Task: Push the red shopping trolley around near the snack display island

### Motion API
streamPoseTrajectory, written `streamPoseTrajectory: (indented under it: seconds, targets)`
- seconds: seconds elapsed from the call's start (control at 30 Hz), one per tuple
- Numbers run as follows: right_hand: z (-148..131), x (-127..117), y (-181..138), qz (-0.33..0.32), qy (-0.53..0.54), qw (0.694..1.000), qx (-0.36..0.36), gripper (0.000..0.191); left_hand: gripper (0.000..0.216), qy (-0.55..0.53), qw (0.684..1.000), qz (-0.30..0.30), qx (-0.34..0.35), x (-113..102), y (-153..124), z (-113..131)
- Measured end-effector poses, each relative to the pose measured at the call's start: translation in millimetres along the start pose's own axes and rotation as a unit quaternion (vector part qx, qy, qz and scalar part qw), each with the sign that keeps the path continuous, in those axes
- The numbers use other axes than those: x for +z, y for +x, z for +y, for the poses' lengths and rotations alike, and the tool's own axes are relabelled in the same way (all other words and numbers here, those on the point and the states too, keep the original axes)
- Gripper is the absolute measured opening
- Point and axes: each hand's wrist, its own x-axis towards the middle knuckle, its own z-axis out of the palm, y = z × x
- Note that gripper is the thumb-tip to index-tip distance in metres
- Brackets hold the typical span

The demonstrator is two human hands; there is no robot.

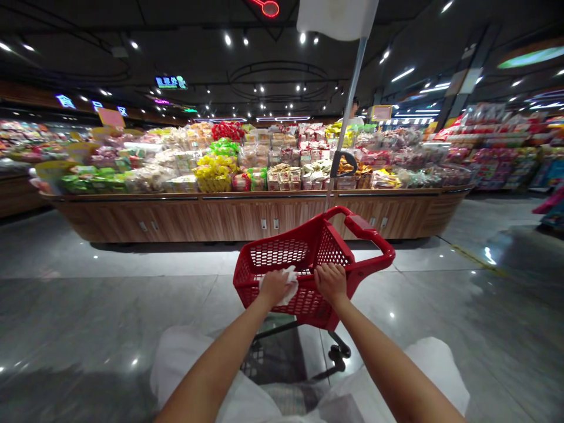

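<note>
A red plastic shopping cart [304, 249] stands sideways in front of me, its handle [374, 238] pointing right. My left hand [274, 288] rests at the near rim of the basket, closed on a white crumpled cloth or tissue [288, 285]; which of the two I cannot tell. The cloth lies against the rim. Further right, my right hand [330, 282] grips the same near rim, fingers curled over it close to the handle end. Through the lattice walls, no goods show in the visible part of the basket.
Beyond the cart runs a wooden display counter [220, 217] piled with packaged snacks [282, 153]. A pole with a white sign [337, 20] rises behind the cart. A person [353, 111] is partly visible past the counter. Grey shiny floor [110, 311] surrounds the cart; more shelves [497, 141] stand right.
</note>
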Motion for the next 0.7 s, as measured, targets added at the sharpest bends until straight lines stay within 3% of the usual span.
streamPoseTrajectory:
  seconds: [0.1,0.2,0.27,0.47,0.53,0.6,0.7]
  targets:
    - [0,-2,0,-0.010,0.003,1.000,-0.006,0.021,0.033,-0.015,0.999,0.007,0.028,-3,27,55]
    - [6,-3,-3,-0.013,0.002,1.000,-0.020,0.022,0.032,-0.030,0.998,0.021,0.044,-2,31,67]
    - [11,-4,-5,-0.020,0.003,0.999,-0.032,0.023,0.036,-0.037,0.997,0.028,0.054,1,20,46]
    - [42,-6,4,-0.101,0.031,0.993,-0.043,0.028,0.036,-0.035,0.996,0.078,0.003,23,-41,-80]
    - [59,-5,16,-0.147,0.043,0.988,-0.037,0.028,0.032,-0.045,0.994,0.097,0.017,29,-53,-104]
    - [74,-2,28,-0.186,0.037,0.982,-0.007,0.028,0.027,-0.052,0.993,0.099,0.026,35,-55,-105]
    - [71,6,38,-0.218,0.013,0.974,0.054,0.029,0.022,-0.052,0.994,0.091,-0.010,45,-45,-69]
